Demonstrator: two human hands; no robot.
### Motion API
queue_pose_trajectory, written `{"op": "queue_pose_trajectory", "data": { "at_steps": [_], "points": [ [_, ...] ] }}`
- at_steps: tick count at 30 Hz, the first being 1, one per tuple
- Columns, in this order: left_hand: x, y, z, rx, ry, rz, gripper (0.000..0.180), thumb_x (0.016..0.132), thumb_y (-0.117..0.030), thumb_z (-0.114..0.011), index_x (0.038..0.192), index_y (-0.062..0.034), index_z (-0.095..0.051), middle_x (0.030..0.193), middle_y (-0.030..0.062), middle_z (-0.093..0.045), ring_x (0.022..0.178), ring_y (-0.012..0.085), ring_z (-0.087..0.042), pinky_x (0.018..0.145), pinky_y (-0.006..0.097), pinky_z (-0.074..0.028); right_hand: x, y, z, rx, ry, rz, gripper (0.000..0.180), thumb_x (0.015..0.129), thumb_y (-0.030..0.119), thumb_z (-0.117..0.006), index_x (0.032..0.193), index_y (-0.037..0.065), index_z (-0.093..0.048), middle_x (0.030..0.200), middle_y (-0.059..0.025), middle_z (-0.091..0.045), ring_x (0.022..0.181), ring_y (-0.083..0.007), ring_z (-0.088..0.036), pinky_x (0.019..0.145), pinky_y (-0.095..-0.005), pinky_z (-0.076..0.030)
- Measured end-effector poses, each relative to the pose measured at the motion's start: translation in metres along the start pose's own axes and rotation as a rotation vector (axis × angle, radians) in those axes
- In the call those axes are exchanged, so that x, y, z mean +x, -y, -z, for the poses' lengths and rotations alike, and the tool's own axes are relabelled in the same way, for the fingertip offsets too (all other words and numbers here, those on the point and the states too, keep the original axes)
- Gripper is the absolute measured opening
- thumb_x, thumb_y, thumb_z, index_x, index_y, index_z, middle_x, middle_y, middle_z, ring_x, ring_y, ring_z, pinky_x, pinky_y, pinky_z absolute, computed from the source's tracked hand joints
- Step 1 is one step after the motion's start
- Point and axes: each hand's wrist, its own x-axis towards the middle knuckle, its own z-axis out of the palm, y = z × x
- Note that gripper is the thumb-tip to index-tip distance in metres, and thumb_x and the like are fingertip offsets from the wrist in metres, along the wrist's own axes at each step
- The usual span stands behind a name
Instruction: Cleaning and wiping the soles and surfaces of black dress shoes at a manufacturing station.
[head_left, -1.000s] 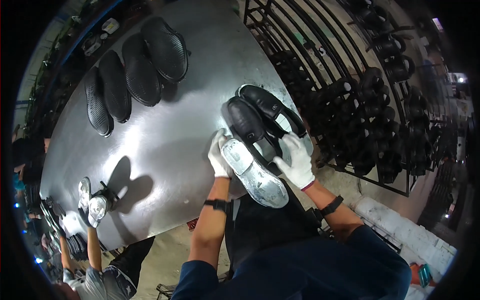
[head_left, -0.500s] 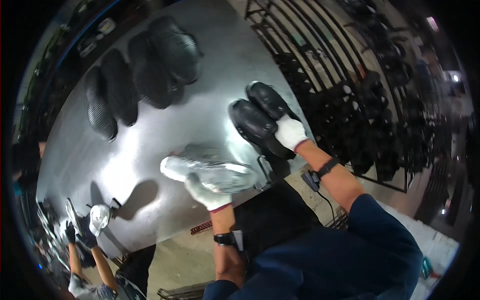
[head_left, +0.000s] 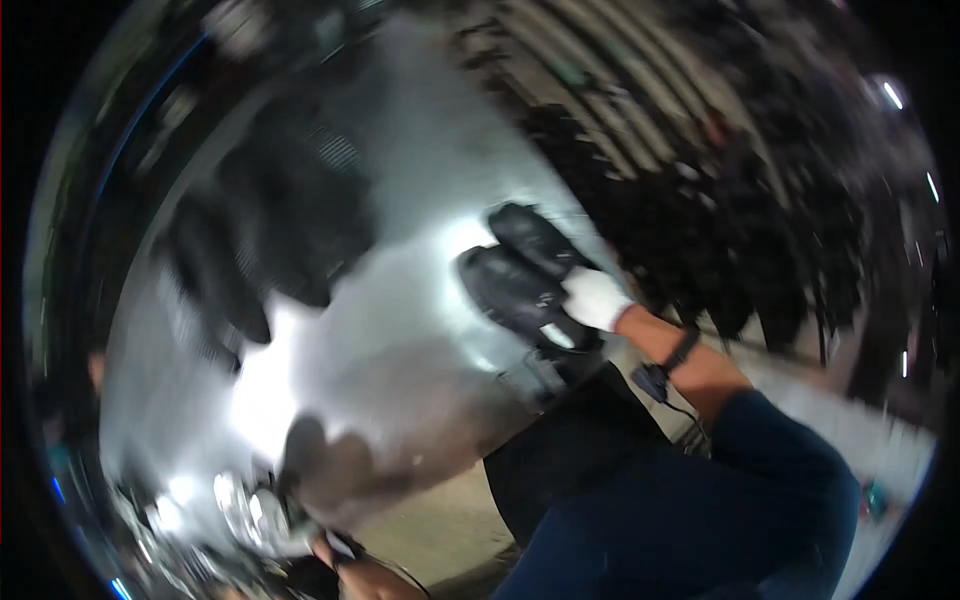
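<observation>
The picture is badly blurred by motion. Two black shoes [head_left: 515, 280] lie side by side on a shiny metal table [head_left: 400, 340]. My right hand [head_left: 595, 298], in a white glove, is closed over their heel end nearest me. At the bottom edge a forearm with a dark wrist strap [head_left: 350, 570] reaches toward a pale, whitish object [head_left: 255, 510]. It may be my left arm, but the blur hides the hand and what it holds.
Several dark oval shoe parts [head_left: 280, 250] lie on the far left of the table. A dark rack of black shoes [head_left: 720, 200] stands to the right. The table's near edge [head_left: 470, 440] runs in front of my dark apron.
My left hand lifted the whitish sole away from the black shoes and swung it left and down, toward the bottom edge. My right hand stayed on the black shoes. The view turned and blurred.
</observation>
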Motion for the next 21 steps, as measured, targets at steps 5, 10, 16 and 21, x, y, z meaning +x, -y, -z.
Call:
{"op": "queue_pose_trajectory", "data": {
  "at_steps": [5, 10, 16, 21],
  "points": [
    [0.137, 0.070, -0.096, 0.185, -0.023, 0.098, 0.072, 0.103, -0.060, -0.046, 0.148, -0.0034, -0.049, 0.144, 0.0160, -0.056, 0.124, 0.0311, -0.058, 0.106, 0.046, -0.049, 0.020, -0.080, 0.045, 0.304, -0.083, -0.260, 0.029, 0.091, 0.021, -0.065, 0.101, -0.004, -0.074, 0.099, -0.0311, -0.071, 0.098, -0.0463, -0.070, 0.087, -0.0521, -0.056],
    [0.148, 0.211, -0.197, 0.627, -0.068, 0.184, 0.055, 0.109, -0.052, -0.040, 0.098, -0.0048, -0.067, 0.092, 0.0075, -0.067, 0.087, 0.0219, -0.062, 0.082, 0.036, -0.051, 0.138, -0.233, 0.048, 0.553, -0.273, -0.525, 0.049, 0.094, 0.041, -0.071, 0.105, -0.006, -0.074, 0.105, -0.0320, -0.072, 0.105, -0.0465, -0.069, 0.091, -0.0495, -0.054],
    [0.140, 0.222, -0.226, 0.862, -0.320, 0.086, 0.047, 0.107, -0.048, -0.047, 0.101, -0.0049, -0.066, 0.096, 0.0111, -0.066, 0.091, 0.0276, -0.063, 0.082, 0.043, -0.053, 0.246, -0.273, -0.009, 0.317, -0.436, -0.218, 0.030, 0.092, 0.025, -0.061, 0.082, 0.001, -0.075, 0.085, -0.0279, -0.071, 0.089, -0.0461, -0.071, 0.083, -0.0530, -0.057],
    [0.137, 0.216, -0.234, 0.931, -0.426, 0.018, 0.048, 0.104, -0.046, -0.055, 0.119, -0.0027, -0.066, 0.113, 0.0192, -0.068, 0.106, 0.0363, -0.064, 0.088, 0.052, -0.055, 0.271, -0.270, -0.084, 0.192, -0.313, -0.004, 0.024, 0.083, 0.024, -0.066, 0.086, 0.003, -0.078, 0.089, -0.0263, -0.073, 0.092, -0.0413, -0.074, 0.087, -0.0504, -0.058]
  ]
}}
